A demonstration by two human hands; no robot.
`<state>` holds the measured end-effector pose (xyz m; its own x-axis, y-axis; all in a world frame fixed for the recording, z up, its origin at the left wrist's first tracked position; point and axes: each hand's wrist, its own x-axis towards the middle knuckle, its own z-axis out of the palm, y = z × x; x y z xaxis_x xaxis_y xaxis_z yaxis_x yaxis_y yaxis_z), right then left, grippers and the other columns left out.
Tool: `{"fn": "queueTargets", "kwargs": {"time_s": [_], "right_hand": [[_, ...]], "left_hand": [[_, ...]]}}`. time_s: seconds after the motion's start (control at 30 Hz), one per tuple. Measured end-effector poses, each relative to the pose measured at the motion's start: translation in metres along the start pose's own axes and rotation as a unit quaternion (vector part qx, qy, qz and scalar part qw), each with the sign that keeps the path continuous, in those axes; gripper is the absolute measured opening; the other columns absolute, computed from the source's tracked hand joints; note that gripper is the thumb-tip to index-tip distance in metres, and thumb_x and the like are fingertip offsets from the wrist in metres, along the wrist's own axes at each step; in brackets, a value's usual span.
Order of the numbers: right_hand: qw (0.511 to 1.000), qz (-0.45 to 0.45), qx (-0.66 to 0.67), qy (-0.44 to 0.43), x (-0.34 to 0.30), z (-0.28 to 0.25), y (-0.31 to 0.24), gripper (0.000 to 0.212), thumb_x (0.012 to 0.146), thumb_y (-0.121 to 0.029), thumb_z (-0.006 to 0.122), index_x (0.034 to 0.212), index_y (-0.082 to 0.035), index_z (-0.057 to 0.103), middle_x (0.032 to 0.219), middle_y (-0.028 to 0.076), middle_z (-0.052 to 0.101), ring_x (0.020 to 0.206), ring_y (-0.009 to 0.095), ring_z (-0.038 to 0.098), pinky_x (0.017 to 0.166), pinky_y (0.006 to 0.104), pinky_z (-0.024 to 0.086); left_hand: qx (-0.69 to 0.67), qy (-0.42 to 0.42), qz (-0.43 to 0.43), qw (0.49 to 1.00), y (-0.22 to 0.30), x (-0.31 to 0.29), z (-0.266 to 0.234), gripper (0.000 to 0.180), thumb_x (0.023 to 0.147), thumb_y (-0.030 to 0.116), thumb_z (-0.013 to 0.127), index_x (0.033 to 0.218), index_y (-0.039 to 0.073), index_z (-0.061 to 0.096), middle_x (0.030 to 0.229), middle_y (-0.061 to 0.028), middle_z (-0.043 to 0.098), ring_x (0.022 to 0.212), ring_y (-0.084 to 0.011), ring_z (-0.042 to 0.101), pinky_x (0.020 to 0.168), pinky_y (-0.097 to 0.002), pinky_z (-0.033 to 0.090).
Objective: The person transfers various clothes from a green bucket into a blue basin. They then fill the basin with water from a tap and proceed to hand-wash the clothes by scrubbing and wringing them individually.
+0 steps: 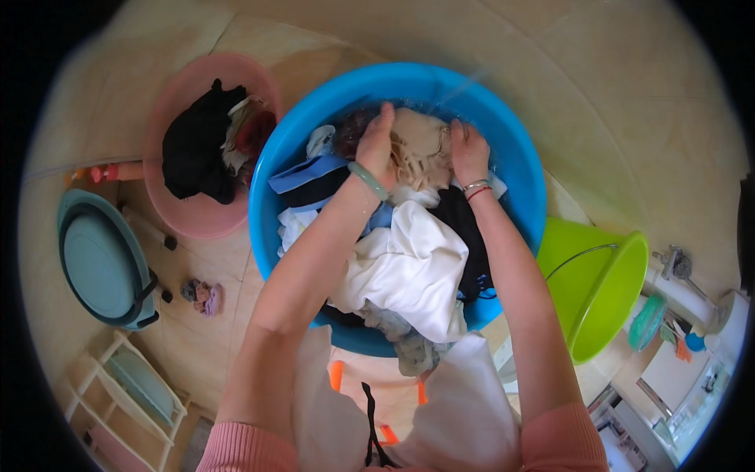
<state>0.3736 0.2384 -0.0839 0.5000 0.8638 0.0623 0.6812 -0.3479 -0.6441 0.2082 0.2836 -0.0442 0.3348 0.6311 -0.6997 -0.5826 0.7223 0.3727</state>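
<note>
A large blue basin stands in front of me, holding a heap of wet laundry and some water. My left hand and my right hand are closed on opposite sides of a beige garment at the basin's far side. Part of my left fingers is hidden by the cloth. Nearer to me in the basin are a white garment, a black garment and a blue-and-black one. A grey patterned cloth hangs over the near rim.
Left of the basin stands a pink basin with black clothing inside. A teal tub and crumpled scrunchies are further left. A lime-green bucket lies tilted at the right, near a white sink. A white rack stands lower left.
</note>
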Motion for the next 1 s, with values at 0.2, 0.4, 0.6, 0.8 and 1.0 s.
{"fn": "queueTargets", "kwargs": {"time_s": [0.2, 0.4, 0.6, 0.8, 1.0], "right_hand": [[0.956, -0.029, -0.213, -0.2, -0.009, -0.008, -0.006, 0.025, 0.091, -0.034, 0.056, 0.095, -0.012, 0.068, 0.106, 0.019, 0.065, 0.084, 0.04, 0.064, 0.073, 0.0501, 0.051], [0.984, -0.016, -0.137, -0.116, 0.001, 0.019, 0.017, 0.021, 0.088, -0.027, 0.058, 0.096, -0.012, 0.069, 0.103, 0.019, 0.065, 0.087, 0.038, 0.063, 0.073, 0.0468, 0.051], [0.939, -0.306, 0.079, -0.136, -0.058, -0.044, -0.107, 0.008, 0.081, -0.015, 0.063, 0.088, -0.013, 0.065, 0.089, 0.009, 0.055, 0.069, 0.03, 0.062, 0.06, 0.0385, 0.052], [0.928, -0.369, 0.032, -0.042, -0.08, -0.047, -0.16, 0.015, 0.075, -0.022, 0.073, 0.077, -0.013, 0.061, 0.078, 0.005, 0.052, 0.058, 0.023, 0.06, 0.047, 0.0318, 0.049], [0.951, -0.298, 0.059, 0.049, -0.06, -0.026, -0.16, 0.017, 0.073, -0.019, 0.068, 0.065, -0.011, 0.056, 0.069, 0.007, 0.06, 0.058, 0.026, 0.062, 0.05, 0.0364, 0.05]], "left_hand": [[0.116, 0.078, 0.012, 0.99, -0.013, 0.06, -0.04, 0.032, 0.09, 0.008, 0.061, 0.121, 0.003, 0.054, 0.114, -0.0134, 0.06, 0.1, -0.0302, 0.061, 0.083, -0.0448, 0.053], [0.062, -0.041, -0.022, 0.997, -0.019, 0.056, -0.034, 0.027, 0.088, 0.012, 0.059, 0.114, 0.005, 0.058, 0.109, -0.0106, 0.062, 0.096, -0.0244, 0.061, 0.085, -0.038, 0.051], [-0.06, -0.172, -0.08, 0.98, 0.009, 0.002, -0.01, 0.026, 0.095, 0.027, 0.059, 0.112, 0.008, 0.059, 0.11, -0.0061, 0.061, 0.1, -0.0166, 0.058, 0.091, -0.0307, 0.046], [-0.211, -0.397, -0.171, 0.877, 0.013, -0.02, 0.005, 0.032, 0.099, 0.024, 0.054, 0.128, 0.01, 0.051, 0.114, -0.0016, 0.055, 0.108, -0.0096, 0.048, 0.096, -0.0212, 0.039], [-0.121, -0.393, 0.097, 0.906, -0.021, -0.024, -0.004, 0.038, 0.097, 0.029, 0.054, 0.127, 0.008, 0.053, 0.111, -0.0018, 0.056, 0.104, -0.0133, 0.051, 0.091, -0.0272, 0.04]]}}
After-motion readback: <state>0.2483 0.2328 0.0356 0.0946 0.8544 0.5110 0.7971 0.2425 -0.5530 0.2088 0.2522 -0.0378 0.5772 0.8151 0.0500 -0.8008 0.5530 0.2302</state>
